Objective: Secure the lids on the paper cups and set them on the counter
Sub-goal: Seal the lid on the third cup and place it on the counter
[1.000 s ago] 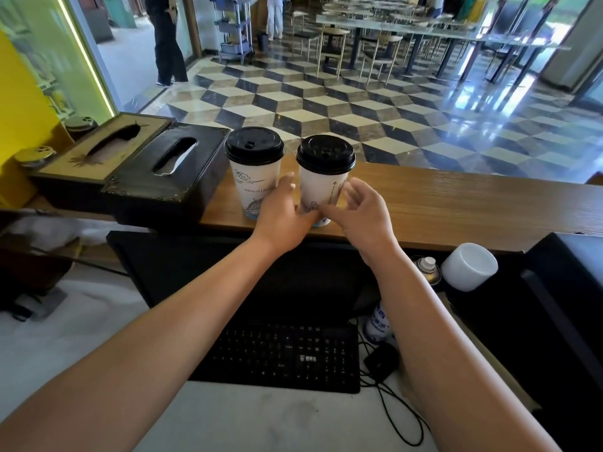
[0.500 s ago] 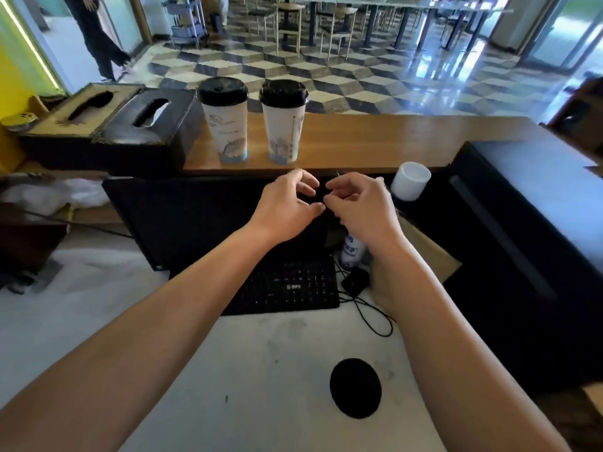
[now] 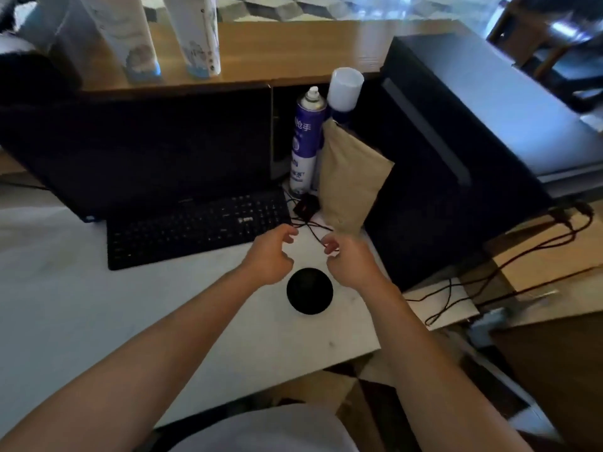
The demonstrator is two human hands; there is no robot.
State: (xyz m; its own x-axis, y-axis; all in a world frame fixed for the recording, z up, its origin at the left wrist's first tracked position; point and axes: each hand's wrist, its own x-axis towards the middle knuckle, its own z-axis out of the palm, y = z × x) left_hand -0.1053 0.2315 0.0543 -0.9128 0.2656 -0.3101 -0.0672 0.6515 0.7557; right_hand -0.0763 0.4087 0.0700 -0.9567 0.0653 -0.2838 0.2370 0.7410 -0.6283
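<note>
- The left hand (image 3: 269, 256) is held above the white desk (image 3: 81, 305) with the fingers loosely curled and half open; nothing is gripped in it.
- The right hand (image 3: 347, 259) is held just beside it, likewise half open and empty, with the fingertips bent inward.
- A round black lid (image 3: 310, 291) is seen lying flat on the desk between and just below the two wrists; it is judged to be a spare cup lid, though this cannot be confirmed.
- Thin black cables (image 3: 313, 228) are strung across the desk just beyond the fingers. They could be snagged if the hands are swept forward, and the spray can (image 3: 305, 138) and tan pouch (image 3: 350, 177) near them could be toppled.
- A black keyboard (image 3: 195, 226) lies to the left of the hands and could be knocked by the left forearm.
- The two paper cups (image 3: 163, 34) are seen standing on the wooden counter (image 3: 293, 50), close to its near edge and close together; their tops are cut off by the frame, so the seating of the lids cannot be told.
- If a lid is only half pressed, a spill onto the keyboard below is judged possible.
</note>
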